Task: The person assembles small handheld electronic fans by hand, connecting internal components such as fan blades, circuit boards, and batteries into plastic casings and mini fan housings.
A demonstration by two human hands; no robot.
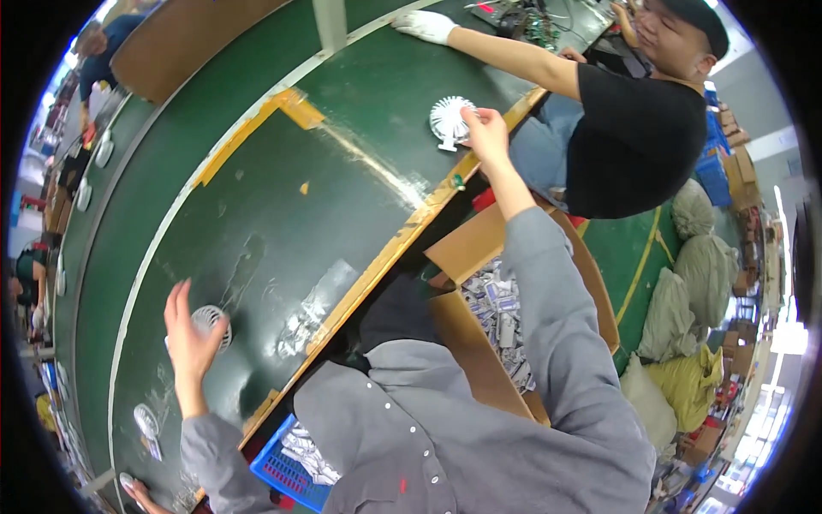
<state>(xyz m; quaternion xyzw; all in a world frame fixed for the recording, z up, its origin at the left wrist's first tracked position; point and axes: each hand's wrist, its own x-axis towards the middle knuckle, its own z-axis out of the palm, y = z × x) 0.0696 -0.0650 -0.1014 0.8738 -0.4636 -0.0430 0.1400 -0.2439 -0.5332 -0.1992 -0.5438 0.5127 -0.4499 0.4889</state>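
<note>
The green desk point(257, 214) runs from 7 o'clock to 1 o'clock across the view. At 4 o'clock from its yellow edge stands a cardboard box point(479, 248) with small wrapped parts inside; the grey sleeve covers part of it. A blue crate point(287, 475) sits low at 6 o'clock, half hidden by the grey shirt.

The right hand point(486, 133) reaches to 12 o'clock and holds a white fan point(449, 122) by its rim, fingers pinched narrow on it, above the desk edge. The left hand point(188, 338) is at 8 o'clock, fingers spread wide, and it touches a second fan point(212, 325) that rests on the desk; the palm hides its left part. A third fan point(145, 422) lies at 7 o'clock from this hand, small and hard to make out.

A co-worker's gloved hand point(425, 24) rests on the desk at 12 o'clock.
</note>
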